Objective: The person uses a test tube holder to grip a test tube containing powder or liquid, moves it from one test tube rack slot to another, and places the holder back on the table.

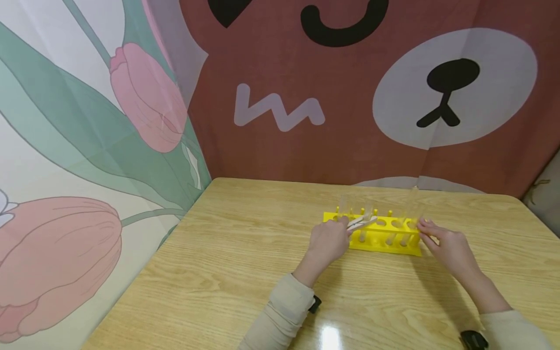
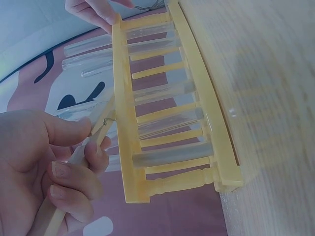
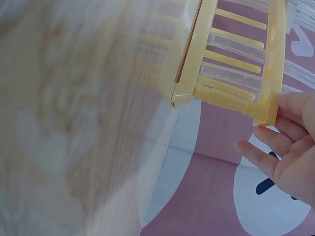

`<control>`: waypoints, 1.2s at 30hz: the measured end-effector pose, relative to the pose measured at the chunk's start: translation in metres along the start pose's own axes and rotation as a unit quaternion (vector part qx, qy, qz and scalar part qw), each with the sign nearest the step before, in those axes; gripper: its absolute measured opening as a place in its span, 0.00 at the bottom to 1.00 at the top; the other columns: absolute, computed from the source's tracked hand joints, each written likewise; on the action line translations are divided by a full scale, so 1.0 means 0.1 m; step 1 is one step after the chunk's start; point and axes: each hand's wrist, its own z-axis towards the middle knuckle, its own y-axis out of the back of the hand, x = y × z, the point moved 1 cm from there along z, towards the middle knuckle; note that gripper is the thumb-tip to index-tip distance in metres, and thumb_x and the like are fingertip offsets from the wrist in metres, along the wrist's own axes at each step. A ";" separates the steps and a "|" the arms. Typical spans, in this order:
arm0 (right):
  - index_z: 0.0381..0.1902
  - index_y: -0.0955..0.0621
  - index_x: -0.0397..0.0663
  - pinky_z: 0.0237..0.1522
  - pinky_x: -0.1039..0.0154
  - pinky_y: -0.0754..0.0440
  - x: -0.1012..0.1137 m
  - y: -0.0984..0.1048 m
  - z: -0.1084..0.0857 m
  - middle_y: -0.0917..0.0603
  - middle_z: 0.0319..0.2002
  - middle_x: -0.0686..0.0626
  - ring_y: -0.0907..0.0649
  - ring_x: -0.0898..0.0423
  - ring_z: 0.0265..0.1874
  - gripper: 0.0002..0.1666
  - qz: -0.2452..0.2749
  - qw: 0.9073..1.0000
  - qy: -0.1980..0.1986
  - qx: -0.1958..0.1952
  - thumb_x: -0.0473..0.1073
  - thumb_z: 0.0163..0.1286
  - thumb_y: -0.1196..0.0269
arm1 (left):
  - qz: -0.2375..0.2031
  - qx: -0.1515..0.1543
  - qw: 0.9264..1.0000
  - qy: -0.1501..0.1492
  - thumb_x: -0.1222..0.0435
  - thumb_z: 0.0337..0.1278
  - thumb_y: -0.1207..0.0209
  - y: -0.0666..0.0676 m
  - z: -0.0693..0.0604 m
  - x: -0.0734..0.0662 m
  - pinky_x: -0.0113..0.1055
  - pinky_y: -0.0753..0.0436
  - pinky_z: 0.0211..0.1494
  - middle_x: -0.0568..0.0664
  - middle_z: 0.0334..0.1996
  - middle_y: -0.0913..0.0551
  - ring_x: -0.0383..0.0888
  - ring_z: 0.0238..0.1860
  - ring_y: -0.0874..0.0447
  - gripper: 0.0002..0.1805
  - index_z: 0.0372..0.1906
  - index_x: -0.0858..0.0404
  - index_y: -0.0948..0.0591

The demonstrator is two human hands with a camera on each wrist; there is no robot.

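Note:
A yellow test tube rack (image 1: 385,248) stands on the table, with several clear tubes upright in it, such as one glass tube (image 2: 172,155) near its left end. My left hand (image 1: 329,239) grips a wooden test tube clamp (image 1: 362,223) at the rack's left part; in the left wrist view the clamp's tip (image 2: 106,120) lies at a tube just above the top plate. Whether it is closed on that tube I cannot tell. My right hand (image 3: 295,147) holds the right end of the rack's top plate (image 3: 273,73) between thumb and fingers.
The wooden table (image 1: 210,272) reaches back to a wall cloth (image 1: 280,155) with a brown bear face. To the left hangs a cloth with tulips (image 1: 148,97). Tube tops stick up above the rack.

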 end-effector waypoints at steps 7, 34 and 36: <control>0.39 0.22 0.25 0.32 0.48 0.26 0.01 0.01 0.01 0.24 0.43 0.32 0.23 0.36 0.40 0.16 0.002 1.000 -0.004 0.003 0.26 0.49 0.36 | -0.007 0.004 1.000 0.000 0.51 0.61 0.51 0.00 0.00 0.01 0.28 0.38 0.12 0.43 0.14 0.32 0.37 0.11 0.37 0.12 0.34 0.54 0.25; 0.38 0.22 0.25 0.30 0.48 0.25 0.03 0.01 0.01 0.23 0.42 0.32 0.23 0.36 0.40 0.16 -0.004 1.000 -0.002 -0.004 0.26 0.48 0.35 | 0.016 -0.015 1.000 -0.010 0.50 0.60 0.52 0.01 0.01 0.03 0.28 0.38 0.11 0.42 0.14 0.32 0.36 0.12 0.37 0.15 0.30 0.54 0.22; 0.38 0.22 0.25 0.30 0.47 0.25 0.03 0.00 0.01 0.23 0.42 0.32 0.23 0.36 0.40 0.16 -0.002 1.000 -0.005 -0.001 0.26 0.48 0.35 | 0.016 -0.016 1.000 -0.010 0.50 0.60 0.52 0.01 0.01 0.03 0.28 0.38 0.11 0.42 0.14 0.32 0.36 0.12 0.37 0.15 0.30 0.54 0.22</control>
